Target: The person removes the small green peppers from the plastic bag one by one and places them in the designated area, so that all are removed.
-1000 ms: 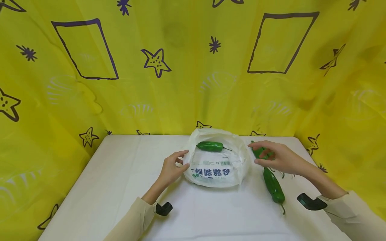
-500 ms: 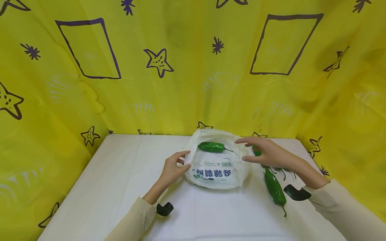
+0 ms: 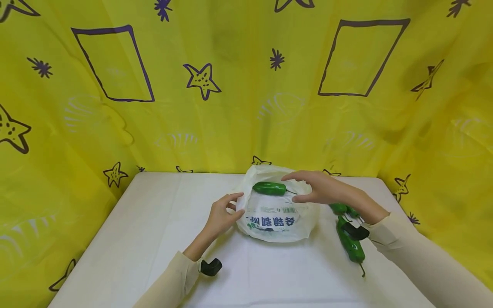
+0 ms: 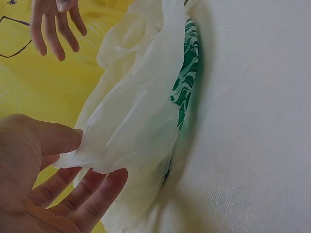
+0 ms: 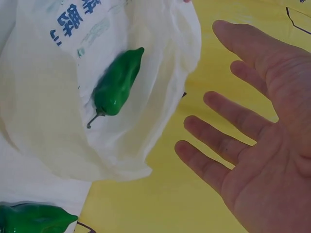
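A white plastic bag (image 3: 269,236) with blue lettering stands with its mouth wide on the table. Inside it lies one green pepper (image 3: 268,188), its thin stem pointing right. My left hand (image 3: 221,217) pinches the bag's left rim; the left wrist view shows the thumb on one side of the thin film and fingers on the other. Over the right part of the mouth hovers my right hand (image 3: 323,188). In the right wrist view its fingers (image 5: 233,111) are spread and hold nothing, apart from the pepper.
Right of the bag, a long green pepper (image 3: 351,246) lies on the white tabletop (image 3: 173,205), partly behind the black wrist camera (image 3: 355,231). More peppers (image 3: 339,208) lie beyond it, half hidden by my right forearm. A yellow patterned curtain (image 3: 239,124) encloses the table's back and sides.
My right hand has moved left from over the loose peppers to above the bag's mouth, still carrying nothing. The left hand keeps its place at the rim.
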`<act>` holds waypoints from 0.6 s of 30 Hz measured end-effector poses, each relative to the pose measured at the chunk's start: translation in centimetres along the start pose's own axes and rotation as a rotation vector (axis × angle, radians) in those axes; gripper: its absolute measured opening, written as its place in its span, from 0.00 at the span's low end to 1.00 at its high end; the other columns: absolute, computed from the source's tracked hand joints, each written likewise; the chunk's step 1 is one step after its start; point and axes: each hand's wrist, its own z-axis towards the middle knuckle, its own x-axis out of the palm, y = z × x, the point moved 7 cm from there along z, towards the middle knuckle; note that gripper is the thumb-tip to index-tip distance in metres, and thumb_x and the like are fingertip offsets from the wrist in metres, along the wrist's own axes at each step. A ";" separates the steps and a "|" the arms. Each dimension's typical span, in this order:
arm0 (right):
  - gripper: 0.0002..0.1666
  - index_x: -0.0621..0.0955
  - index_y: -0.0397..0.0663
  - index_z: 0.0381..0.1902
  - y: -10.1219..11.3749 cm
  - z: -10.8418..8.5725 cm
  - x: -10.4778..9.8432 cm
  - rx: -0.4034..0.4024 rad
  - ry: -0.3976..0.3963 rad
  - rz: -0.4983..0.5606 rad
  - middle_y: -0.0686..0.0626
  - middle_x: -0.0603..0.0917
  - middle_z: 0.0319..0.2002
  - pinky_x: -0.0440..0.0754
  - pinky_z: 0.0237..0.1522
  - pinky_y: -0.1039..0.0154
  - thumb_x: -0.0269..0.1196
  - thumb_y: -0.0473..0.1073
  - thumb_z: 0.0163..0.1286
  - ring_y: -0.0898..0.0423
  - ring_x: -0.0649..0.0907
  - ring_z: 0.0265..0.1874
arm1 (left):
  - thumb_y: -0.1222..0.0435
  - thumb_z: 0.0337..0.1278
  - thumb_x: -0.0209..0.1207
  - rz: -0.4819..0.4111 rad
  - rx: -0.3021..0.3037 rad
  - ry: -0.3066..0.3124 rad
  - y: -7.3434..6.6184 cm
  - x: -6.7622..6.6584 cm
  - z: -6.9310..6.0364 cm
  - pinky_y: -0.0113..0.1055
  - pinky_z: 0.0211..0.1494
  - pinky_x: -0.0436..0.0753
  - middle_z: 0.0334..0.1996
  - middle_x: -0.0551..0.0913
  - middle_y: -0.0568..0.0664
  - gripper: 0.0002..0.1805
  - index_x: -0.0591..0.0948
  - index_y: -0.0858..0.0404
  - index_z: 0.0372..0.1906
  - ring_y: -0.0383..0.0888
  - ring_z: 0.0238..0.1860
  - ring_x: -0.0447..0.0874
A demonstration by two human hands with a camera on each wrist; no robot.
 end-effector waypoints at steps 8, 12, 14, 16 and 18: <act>0.34 0.76 0.46 0.70 0.5 2.2 1.0 -0.043 0.055 -0.022 0.42 0.78 0.68 0.71 0.67 0.38 0.72 0.43 0.68 0.38 0.74 0.68 | 0.71 0.57 0.71 -0.002 -0.013 0.007 0.0 0.0 0.0 0.32 0.38 0.84 0.51 0.84 0.55 0.28 0.81 0.59 0.64 0.48 0.43 0.84; 0.34 0.76 0.44 0.70 0.4 3.2 1.5 -0.038 0.070 -0.034 0.41 0.77 0.68 0.71 0.67 0.38 0.72 0.42 0.67 0.38 0.74 0.68 | 0.71 0.58 0.71 0.010 -0.007 0.006 0.0 0.0 0.0 0.33 0.38 0.84 0.51 0.84 0.55 0.28 0.81 0.60 0.65 0.48 0.43 0.84; 0.34 0.76 0.44 0.70 0.4 3.7 1.7 -0.037 0.079 -0.043 0.40 0.77 0.68 0.71 0.67 0.38 0.72 0.42 0.67 0.38 0.74 0.68 | 0.71 0.58 0.71 0.013 -0.006 0.005 0.0 0.0 0.1 0.33 0.39 0.84 0.51 0.84 0.55 0.28 0.81 0.60 0.65 0.48 0.43 0.84; 0.34 0.75 0.44 0.70 0.4 4.3 1.9 -0.037 0.090 -0.051 0.40 0.76 0.69 0.71 0.67 0.37 0.72 0.43 0.68 0.37 0.74 0.68 | 0.71 0.57 0.71 0.017 -0.002 0.003 0.0 0.0 0.1 0.33 0.39 0.84 0.51 0.84 0.55 0.28 0.81 0.60 0.65 0.48 0.43 0.84; 0.35 0.75 0.44 0.70 0.1 4.8 2.2 -0.020 0.105 -0.049 0.40 0.76 0.69 0.70 0.68 0.38 0.72 0.42 0.68 0.38 0.74 0.69 | 0.71 0.57 0.71 0.016 0.003 0.004 0.0 0.0 0.1 0.33 0.39 0.84 0.51 0.84 0.55 0.28 0.81 0.60 0.64 0.48 0.43 0.84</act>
